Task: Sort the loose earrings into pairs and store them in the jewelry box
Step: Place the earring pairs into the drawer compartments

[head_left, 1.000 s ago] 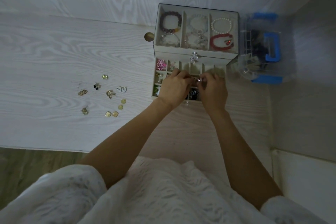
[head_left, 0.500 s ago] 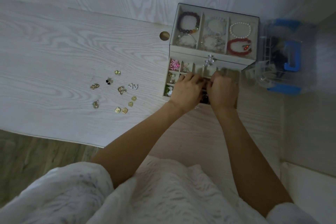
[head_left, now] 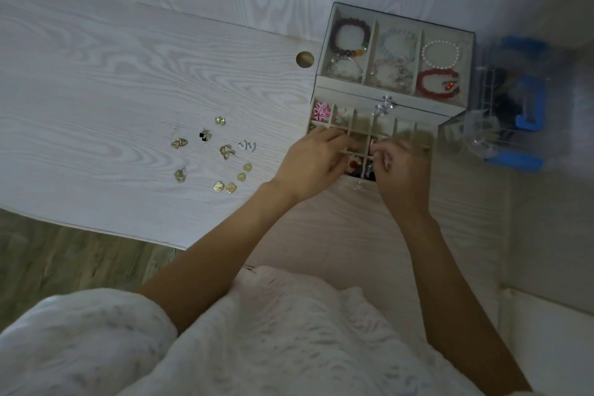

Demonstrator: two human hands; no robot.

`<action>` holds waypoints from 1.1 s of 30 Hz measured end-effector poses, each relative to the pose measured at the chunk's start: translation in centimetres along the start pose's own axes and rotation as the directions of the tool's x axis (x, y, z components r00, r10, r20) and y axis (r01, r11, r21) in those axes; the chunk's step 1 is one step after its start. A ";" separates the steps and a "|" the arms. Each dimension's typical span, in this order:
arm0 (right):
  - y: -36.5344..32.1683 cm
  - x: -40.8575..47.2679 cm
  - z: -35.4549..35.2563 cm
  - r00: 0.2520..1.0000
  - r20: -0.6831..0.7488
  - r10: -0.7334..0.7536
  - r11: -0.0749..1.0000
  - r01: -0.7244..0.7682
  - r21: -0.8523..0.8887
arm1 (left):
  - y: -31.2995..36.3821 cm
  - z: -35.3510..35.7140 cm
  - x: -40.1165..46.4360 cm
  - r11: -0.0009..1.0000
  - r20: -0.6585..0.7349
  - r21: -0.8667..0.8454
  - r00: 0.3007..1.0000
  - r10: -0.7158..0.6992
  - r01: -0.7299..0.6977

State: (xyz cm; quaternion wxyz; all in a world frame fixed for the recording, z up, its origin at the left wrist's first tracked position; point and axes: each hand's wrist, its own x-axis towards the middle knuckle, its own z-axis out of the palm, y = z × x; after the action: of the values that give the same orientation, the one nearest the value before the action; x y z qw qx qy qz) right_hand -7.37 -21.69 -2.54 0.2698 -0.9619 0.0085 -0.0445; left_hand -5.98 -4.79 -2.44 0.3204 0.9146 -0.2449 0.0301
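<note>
The jewelry box [head_left: 385,92] stands at the back right of the white table, with bracelets in its top tray. Its gridded drawer [head_left: 406,127] is pulled out toward me and holds several small pieces. My left hand [head_left: 313,164] lies over the drawer's left compartments, fingers stretched across the dividers. My right hand [head_left: 401,170] hovers over the middle compartments, its curled fingertips pinching a small shiny earring [head_left: 373,145]. Several loose earrings [head_left: 226,151], gold, silver and black, lie scattered on the table to the left of my hands.
A clear plastic case with blue clasps [head_left: 527,112] sits right beside the box. A round cable hole [head_left: 304,59] is in the tabletop left of the box. The table's front edge [head_left: 96,228] runs diagonally, with wood floor below it.
Both hands stay at the drawer. They were pressed together over the middle compartments and are now slightly apart. The loose earrings have not moved.
</note>
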 end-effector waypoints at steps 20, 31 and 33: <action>-12.9 -1.1 12.2 0.799 0.492 -0.346 0.935 0.338 0.109 | -8.6 -4.0 -14.6 0.735 -0.105 -0.072 0.728 -0.677 0.674; -12.3 -1.8 11.9 0.797 0.517 -0.313 0.948 0.298 0.115 | -8.9 -4.6 -13.3 0.767 0.035 -0.003 0.767 -0.641 0.641; -12.4 -1.8 11.8 0.786 0.539 -0.303 0.948 0.304 0.089 | -9.0 -4.8 -12.9 0.762 0.077 0.001 0.760 -0.645 0.647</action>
State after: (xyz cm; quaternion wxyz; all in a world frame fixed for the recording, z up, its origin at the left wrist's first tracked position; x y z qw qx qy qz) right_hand -8.15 -4.91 -6.23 0.2490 -0.9234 -0.2232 0.1886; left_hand -12.59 9.65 -6.49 0.3137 0.9393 0.0734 -0.1183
